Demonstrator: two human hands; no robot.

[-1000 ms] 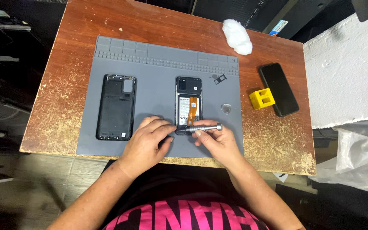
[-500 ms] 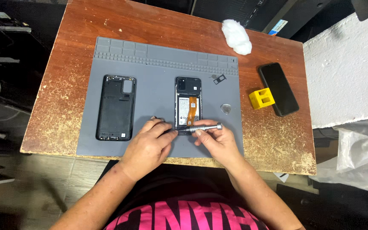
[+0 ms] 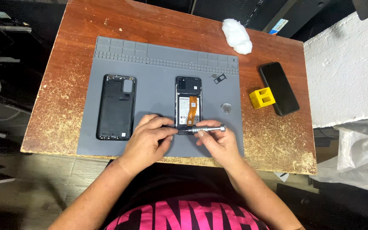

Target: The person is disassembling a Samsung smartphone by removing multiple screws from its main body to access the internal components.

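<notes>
**Both hands at the bottom of the open phone**

The open phone point(image 3: 188, 104) lies flat in the middle of the grey mat point(image 3: 158, 64), back off, battery & an orange strip showing. Its bottom end is under the two hands.

The right hand point(image 3: 218, 142) is closed on a silver screwdriver point(image 3: 207, 127). The tool lies almost flat, tip pointing left at the phone's bottom edge. The left hand point(image 3: 148, 140) is curled, fingertips pinched right at that tip. Can't tell if it holds a tiny screw or just steadies the tip; too small to see. The hands are close together, w/ only a small gap between them.

To do this bit well, I think: keep the phone still w/ the left fingers, seat the tip fully before turning, go slow, and stay off the orange strip.

Left on the mat lies the black back cover point(image 3: 116, 106), inside up. Right of the phone sit a small clear pick point(image 3: 225, 107) & a little tray point(image 3: 219, 78). Off the mat on the wood table point(image 3: 56, 102): a yellow block point(image 3: 262, 97), a second black phone point(image 3: 279, 87), a white wad point(image 3: 237, 35).
</notes>
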